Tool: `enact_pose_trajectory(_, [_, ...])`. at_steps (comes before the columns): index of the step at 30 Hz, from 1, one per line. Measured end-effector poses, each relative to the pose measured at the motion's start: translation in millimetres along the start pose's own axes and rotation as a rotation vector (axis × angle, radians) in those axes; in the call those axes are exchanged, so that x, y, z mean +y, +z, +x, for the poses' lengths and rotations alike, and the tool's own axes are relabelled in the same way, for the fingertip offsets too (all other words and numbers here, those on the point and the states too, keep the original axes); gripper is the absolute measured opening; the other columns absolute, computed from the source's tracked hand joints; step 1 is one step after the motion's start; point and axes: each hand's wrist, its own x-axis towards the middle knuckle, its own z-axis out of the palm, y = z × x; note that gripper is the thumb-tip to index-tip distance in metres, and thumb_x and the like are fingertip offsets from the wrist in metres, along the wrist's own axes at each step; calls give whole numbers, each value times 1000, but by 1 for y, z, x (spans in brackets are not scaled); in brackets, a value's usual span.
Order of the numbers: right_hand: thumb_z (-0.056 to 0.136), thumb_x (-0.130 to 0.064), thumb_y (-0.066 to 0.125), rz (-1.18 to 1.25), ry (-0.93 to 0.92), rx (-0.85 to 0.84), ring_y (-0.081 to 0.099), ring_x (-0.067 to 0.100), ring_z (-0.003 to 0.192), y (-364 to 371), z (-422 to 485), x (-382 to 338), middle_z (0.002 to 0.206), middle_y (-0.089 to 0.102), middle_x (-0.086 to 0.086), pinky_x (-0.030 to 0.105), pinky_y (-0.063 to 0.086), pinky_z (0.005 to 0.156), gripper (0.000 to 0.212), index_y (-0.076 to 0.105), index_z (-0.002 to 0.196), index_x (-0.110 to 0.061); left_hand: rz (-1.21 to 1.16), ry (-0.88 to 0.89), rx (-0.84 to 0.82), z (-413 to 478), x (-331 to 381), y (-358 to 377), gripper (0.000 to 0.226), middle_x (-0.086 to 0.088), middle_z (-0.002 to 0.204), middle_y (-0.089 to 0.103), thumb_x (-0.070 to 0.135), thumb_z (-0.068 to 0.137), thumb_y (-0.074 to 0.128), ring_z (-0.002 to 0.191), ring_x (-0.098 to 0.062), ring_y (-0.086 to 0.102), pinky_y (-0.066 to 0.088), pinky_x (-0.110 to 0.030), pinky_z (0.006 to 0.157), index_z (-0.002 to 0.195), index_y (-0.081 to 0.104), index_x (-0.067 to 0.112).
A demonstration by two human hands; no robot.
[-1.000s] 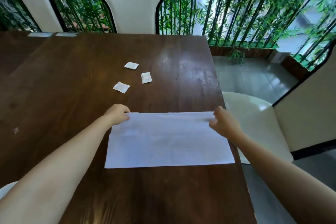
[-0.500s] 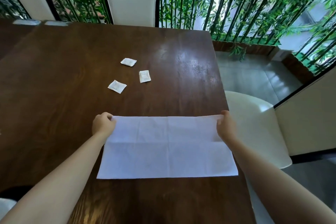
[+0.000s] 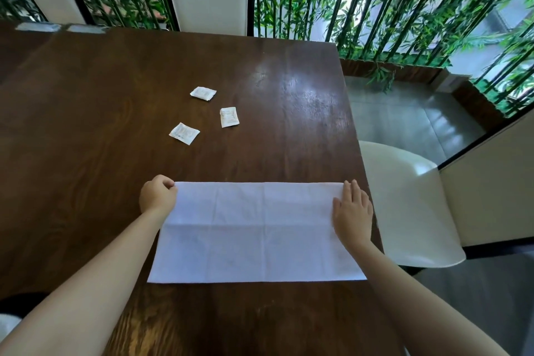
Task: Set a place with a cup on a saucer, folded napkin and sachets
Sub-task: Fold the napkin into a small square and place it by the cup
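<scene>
We see a white napkin lying flat on the dark wooden table, a wide rectangle with faint crease lines across it. Our left hand is curled into a loose fist at the napkin's far left corner, fingers closed on that corner's edge. Our right hand lies flat and open on the napkin's far right corner, fingers stretched out and together, palm down on the paper, gripping nothing. The napkin spans the whole gap between the two hands and reaches back from them toward our body, its near edge lying beside both forearms.

Beyond the left hand's grip, further out on the table, lie three small white sachets, well apart from the napkin: one nearest the left hand, one to its right, and one furthest off. They do not touch each other.

Just right of the flat right hand, past the table's edge, stands a white chair seat.
</scene>
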Motion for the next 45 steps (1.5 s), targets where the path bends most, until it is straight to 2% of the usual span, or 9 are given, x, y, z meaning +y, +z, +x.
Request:
enact_pose_trajectory(10, [99, -36, 21, -101, -24, -76, 12, 26, 145, 3, 6, 6, 158, 14, 9, 41, 11, 118, 56, 13, 148, -9, -153, 40, 52, -9, -3, -4, 13, -16, 109, 63, 10, 88, 56, 92, -27, 57, 42, -33, 75, 98, 62, 4])
enact_pose_trajectory(16, [99, -34, 18, -128, -19, -119, 6, 25, 146, 3, 5, 3, 159, 6, 9, 41, 9, 118, 56, 5, 148, -9, -263, -108, -59, -2, -1, -10, 10, -13, 107, 63, 9, 87, 58, 88, -22, 52, 42, -33, 72, 97, 61, 6])
enact_pose_trajectory(21, [97, -23, 33, -144, -72, -74, 24, 29, 138, -9, 17, 1, 153, 25, 12, 42, 24, 111, 47, 29, 140, -6, -465, -239, -208, 5, 7, -21, 33, -9, 110, 60, 10, 81, 66, 99, -26, 58, 50, -37, 83, 114, 59, 11])
enact_pose_trajectory(25, [91, -8, 44, -216, -181, -24, 43, 30, 116, -21, 34, 5, 126, 50, 8, 39, 35, 93, 33, 49, 123, -12, -466, -140, -241, 6, 7, -26, 25, -13, 113, 65, 7, 83, 65, 105, -29, 61, 51, -41, 91, 108, 66, 9])
enact_pose_trajectory(29, [87, -4, 44, -295, -227, -12, 46, 27, 108, -28, 45, 7, 109, 55, 5, 37, 33, 88, 26, 55, 108, -16, -475, -113, -227, 4, 7, -32, 18, -15, 113, 66, 7, 86, 62, 107, -30, 61, 51, -44, 93, 103, 68, 8])
enact_pose_trajectory(34, [89, -9, 48, -306, -254, -54, 49, 28, 105, -33, 54, 9, 104, 58, 6, 38, 39, 84, 14, 56, 99, -12, -471, -46, -202, 0, 8, -44, 16, -10, 110, 66, 11, 86, 64, 105, -24, 59, 47, -34, 83, 102, 69, 11])
enact_pose_trajectory(38, [88, -16, 56, -96, -246, -57, 52, 38, 104, -49, 63, 6, 101, 62, 18, 43, 47, 82, 16, 59, 93, -1, -474, 12, -186, -1, 13, -67, 17, -10, 110, 66, 13, 86, 65, 106, -25, 60, 50, -37, 89, 102, 68, 12])
enact_pose_trajectory(43, [85, -12, 60, 130, -257, 19, 59, 42, 85, -91, 81, -8, 88, 64, 26, 38, 40, 65, 16, 57, 82, 3, -497, 147, -101, -6, 28, -107, 14, -4, 102, 66, 15, 86, 65, 95, -18, 59, 45, -21, 70, 100, 68, 16])
enact_pose_trajectory(45, [86, -13, 59, 172, -268, 73, 61, 40, 82, -110, 85, -14, 86, 65, 24, 36, 39, 63, 15, 60, 82, 1, -497, 197, -67, -8, 35, -124, 16, -4, 104, 66, 15, 87, 65, 98, -18, 58, 47, -25, 78, 102, 69, 17])
